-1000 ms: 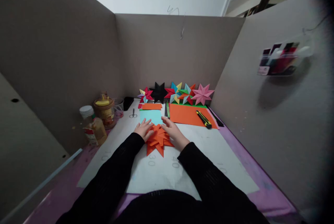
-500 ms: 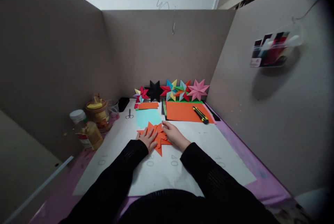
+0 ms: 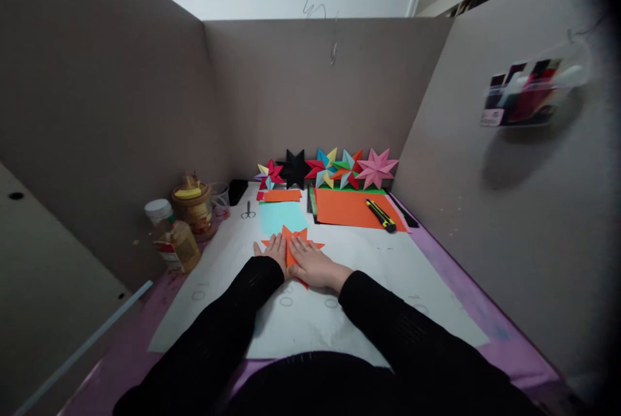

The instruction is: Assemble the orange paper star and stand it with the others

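Observation:
An orange folded paper star (image 3: 292, 261) lies flat on the white sheet (image 3: 369, 312) in front of me. My left hand (image 3: 276, 253) rests on the star's left part with its fingers stretched out. Over the right part my right hand (image 3: 313, 264) lies flat, fingers extended, pressing on the paper. Both hands hide much of the star; several of its points stick out at the top, sides and bottom. Just beyond it are light blue paper sheets (image 3: 284, 217).
Orange sheets (image 3: 339, 209) with a yellow-black utility knife (image 3: 381, 215) lie at back right. Small scissors (image 3: 248, 211) lie at back left. Finished paper stars (image 3: 294, 169) lean on the back panel. A glue bottle (image 3: 175, 244) and a jar (image 3: 193, 209) stand left.
My right hand has moved left from the star's right edge onto its surface and flattened. My left hand stays on the star. The view has shifted slightly.

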